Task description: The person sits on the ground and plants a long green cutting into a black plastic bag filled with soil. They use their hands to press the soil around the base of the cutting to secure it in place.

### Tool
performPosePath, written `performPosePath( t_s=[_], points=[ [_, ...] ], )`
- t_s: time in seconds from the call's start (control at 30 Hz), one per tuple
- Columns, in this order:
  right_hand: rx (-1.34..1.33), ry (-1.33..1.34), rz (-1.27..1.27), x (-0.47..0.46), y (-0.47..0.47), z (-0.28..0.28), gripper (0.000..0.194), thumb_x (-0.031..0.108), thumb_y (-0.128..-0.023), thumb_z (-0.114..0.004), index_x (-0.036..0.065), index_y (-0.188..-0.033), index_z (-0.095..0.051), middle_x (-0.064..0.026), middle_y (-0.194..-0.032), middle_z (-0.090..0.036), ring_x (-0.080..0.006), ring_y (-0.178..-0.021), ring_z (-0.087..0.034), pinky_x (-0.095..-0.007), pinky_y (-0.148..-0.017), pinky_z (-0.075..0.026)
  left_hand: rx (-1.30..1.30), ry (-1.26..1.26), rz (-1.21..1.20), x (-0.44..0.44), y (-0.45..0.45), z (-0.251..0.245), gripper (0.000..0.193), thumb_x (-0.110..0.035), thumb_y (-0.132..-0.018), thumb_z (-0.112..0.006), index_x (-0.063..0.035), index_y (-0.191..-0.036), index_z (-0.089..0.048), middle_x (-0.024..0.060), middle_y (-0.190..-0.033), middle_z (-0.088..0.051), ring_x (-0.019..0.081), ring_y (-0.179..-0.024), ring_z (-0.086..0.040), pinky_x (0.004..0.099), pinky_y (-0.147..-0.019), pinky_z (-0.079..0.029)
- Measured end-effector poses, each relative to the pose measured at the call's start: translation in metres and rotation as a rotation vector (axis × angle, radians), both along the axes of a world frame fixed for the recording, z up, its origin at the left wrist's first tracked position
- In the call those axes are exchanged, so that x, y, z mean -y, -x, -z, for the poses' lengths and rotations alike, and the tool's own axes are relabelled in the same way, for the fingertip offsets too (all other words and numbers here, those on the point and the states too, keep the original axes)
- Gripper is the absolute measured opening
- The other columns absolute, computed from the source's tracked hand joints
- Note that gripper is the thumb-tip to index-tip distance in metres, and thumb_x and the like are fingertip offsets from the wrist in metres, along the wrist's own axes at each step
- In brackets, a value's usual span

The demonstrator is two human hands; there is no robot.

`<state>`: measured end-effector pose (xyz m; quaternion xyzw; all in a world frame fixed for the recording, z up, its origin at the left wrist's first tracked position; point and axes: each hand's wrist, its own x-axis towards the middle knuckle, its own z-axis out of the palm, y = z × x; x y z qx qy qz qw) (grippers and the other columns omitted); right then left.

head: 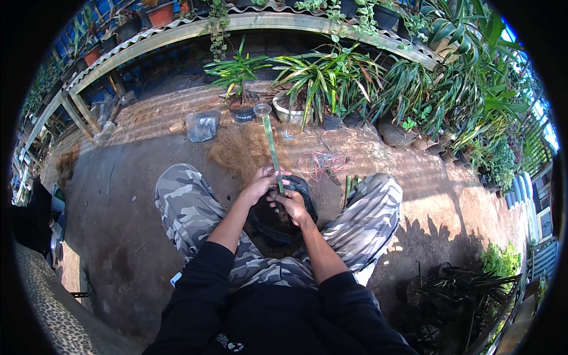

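Between my bent knees, my left hand (262, 181) and my right hand (290, 206) both grip a long, narrow green stalk or leaf cutting (271, 144). It points away from me, with its lower end in my right hand and my left fingers around it slightly higher up. Directly beneath the hands, a black plastic bag (306, 191) stands open on the ground with dark soil (266, 217) inside. My forearms partly hide the bag. By my right knee several short green cut pieces (348, 188) stand or lie; I cannot tell which.
Beyond the bag lie brown coconut-like fibre (239, 148) and tangled coloured plastic strings (326, 162). Two clear plastic cups, one farther (262, 109) and one nearer (289, 134), stand close by. A filled plastic bag (202, 126) sits left. Potted plants (293, 106) line the back beneath a raised bench (275, 20).
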<state>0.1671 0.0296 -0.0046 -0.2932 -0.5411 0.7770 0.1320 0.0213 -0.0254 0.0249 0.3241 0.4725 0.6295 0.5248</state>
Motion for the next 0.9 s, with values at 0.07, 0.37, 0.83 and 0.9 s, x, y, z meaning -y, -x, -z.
performPosePath(
  t_s=[0.07,0.37,0.83,0.9],
  points=[
    [-0.026,0.214,0.020,-0.0019,-0.0052,-0.0022,0.034,0.036,-0.094,-0.055,0.004,-0.099,-0.064,-0.0033,-0.079,-0.067,-0.0117,-0.067,-0.062,-0.0203,-0.057,-0.046,0.029,-0.010,0.003,0.0006,-0.0003,-0.0013,0.023,-0.017,-0.099,-0.046,-0.0017,-0.116,-0.049,0.0173,-0.123,-0.059,0.0269,-0.104,-0.064,0.0383,-0.086,-0.053],
    [-0.117,0.288,-0.088,-0.0077,-0.0063,-0.0062,0.031,0.034,-0.094,-0.056,0.005,-0.094,-0.064,0.0013,-0.073,-0.057,-0.0077,-0.055,-0.053,-0.0183,-0.046,-0.040,0.121,-0.033,-0.017,0.0040,0.0047,-0.0060,0.026,-0.021,-0.099,-0.046,-0.0054,-0.120,-0.047,0.0150,-0.127,-0.057,0.0267,-0.108,-0.063,0.0369,-0.088,-0.051],
    [-0.063,0.260,-0.056,-0.0020,-0.0063,-0.0070,0.019,0.025,-0.090,-0.065,0.007,-0.084,-0.061,-0.0016,-0.071,-0.061,-0.0059,-0.045,-0.044,-0.0207,-0.038,-0.032,0.046,0.015,0.054,0.0022,0.0007,-0.0078,0.026,-0.022,-0.099,-0.047,-0.0045,-0.119,-0.050,0.0151,-0.123,-0.060,0.0249,-0.105,-0.063,0.0374,-0.088,-0.051],
    [-0.081,0.205,-0.027,0.0005,-0.0026,-0.0036,0.022,0.026,-0.088,-0.068,0.007,-0.078,-0.060,-0.0009,-0.067,-0.059,-0.0060,-0.044,-0.043,-0.0211,-0.038,-0.030,0.045,0.027,0.042,0.0035,0.0002,-0.0091,0.027,-0.022,-0.099,-0.047,-0.0044,-0.119,-0.050,0.0150,-0.121,-0.061,0.0249,-0.105,-0.063,0.0375,-0.089,-0.051]
  ],
)
